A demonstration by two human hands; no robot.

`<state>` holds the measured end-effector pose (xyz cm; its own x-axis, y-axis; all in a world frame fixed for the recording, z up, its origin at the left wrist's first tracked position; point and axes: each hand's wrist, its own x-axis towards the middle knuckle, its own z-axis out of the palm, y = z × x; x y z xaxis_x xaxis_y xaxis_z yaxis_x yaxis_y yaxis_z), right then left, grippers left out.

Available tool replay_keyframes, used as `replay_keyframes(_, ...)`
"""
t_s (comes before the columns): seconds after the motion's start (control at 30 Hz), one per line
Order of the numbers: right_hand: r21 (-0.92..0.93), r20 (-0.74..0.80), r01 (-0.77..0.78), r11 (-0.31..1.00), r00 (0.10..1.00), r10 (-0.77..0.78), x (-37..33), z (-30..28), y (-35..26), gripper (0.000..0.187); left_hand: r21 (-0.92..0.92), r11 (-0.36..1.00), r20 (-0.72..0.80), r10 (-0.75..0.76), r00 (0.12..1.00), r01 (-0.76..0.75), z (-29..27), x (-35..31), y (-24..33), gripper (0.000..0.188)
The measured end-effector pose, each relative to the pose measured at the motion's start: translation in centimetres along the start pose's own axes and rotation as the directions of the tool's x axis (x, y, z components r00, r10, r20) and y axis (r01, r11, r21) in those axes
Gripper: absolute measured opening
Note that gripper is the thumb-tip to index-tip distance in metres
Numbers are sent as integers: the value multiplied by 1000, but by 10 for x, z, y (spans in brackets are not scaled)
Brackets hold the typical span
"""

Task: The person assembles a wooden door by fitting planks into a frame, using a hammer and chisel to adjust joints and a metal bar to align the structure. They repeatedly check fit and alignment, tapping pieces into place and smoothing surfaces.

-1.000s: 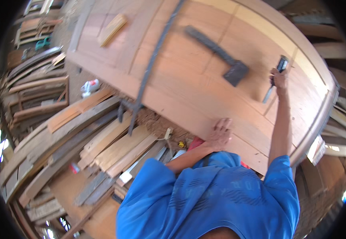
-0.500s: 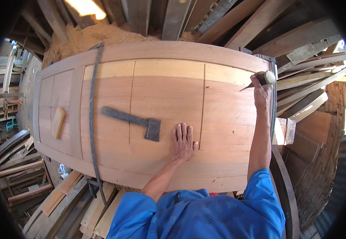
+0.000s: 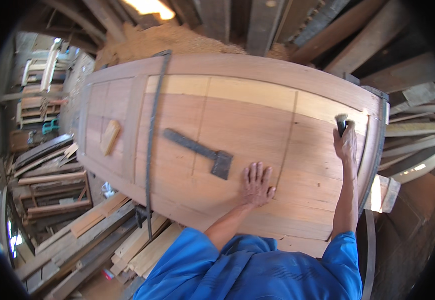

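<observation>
A paneled wooden door [image 3: 217, 110] lies flat in front of me, with a pale strip along its far side. My left hand [image 3: 258, 185] rests flat on it, fingers spread and holding nothing. Near the door's right end, my right hand [image 3: 346, 142] is closed around a chisel [image 3: 342, 119]; the frayed, pale end of its handle points up and away, while its blade is hidden. Left of my left hand lies a hatchet [image 3: 221, 164] with a dark, squarish head and a dark handle. Farther left sits a small light wood block [image 3: 110, 136].
A dark bar clamp [image 3: 153, 130] crosses the door left of the hatchet, and another clamp [image 3: 377, 135] runs along its right end. Sawdust [image 3: 167, 41] is heaped beyond the far edge. Stacked boards [image 3: 77, 235] fill the lower left; more timber [image 3: 412, 132] leans at right.
The whole view has shifted, moving the door rightward in it. My right hand has turned the chisel, so the handle end now points away and the thin blade no longer shows. My left hand stays flat.
</observation>
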<state>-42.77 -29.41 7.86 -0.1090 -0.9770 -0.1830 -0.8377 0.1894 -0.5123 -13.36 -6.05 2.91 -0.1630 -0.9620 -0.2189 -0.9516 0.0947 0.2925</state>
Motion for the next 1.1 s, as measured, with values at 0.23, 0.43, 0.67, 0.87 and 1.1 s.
replay_keyframes(0.23, -268, 145, -57, 962, 984, 99, -92, 109, 12, 56, -90, 996, -43, -3, 999, -1, -6, -2, -3, 79)
replay_keyframes(0.43, -386, 165, -122, 914, 966, 199, -123, 99, -28, 70, -230, 965, -90, 111, 990, -129, 3, -17, -25, 75)
replay_keyframes(0.67, -392, -217, 175, 903, 936, -276, -204, 139, -81, 59, -474, 854, -176, 147, 973, -215, -47, -145, -121, 74)
replay_keyframes(0.87, -247, 39, 82, 966, 996, -74, -352, 261, -231, 59, -315, 934, -339, -274, 900, 166, -74, -268, -284, 74)
replay_keyframes(1.1, -312, -223, 10, 950, 971, -84, -382, 343, -270, 58, -146, 797, -305, -600, 739, 586, -116, -320, -495, 74)
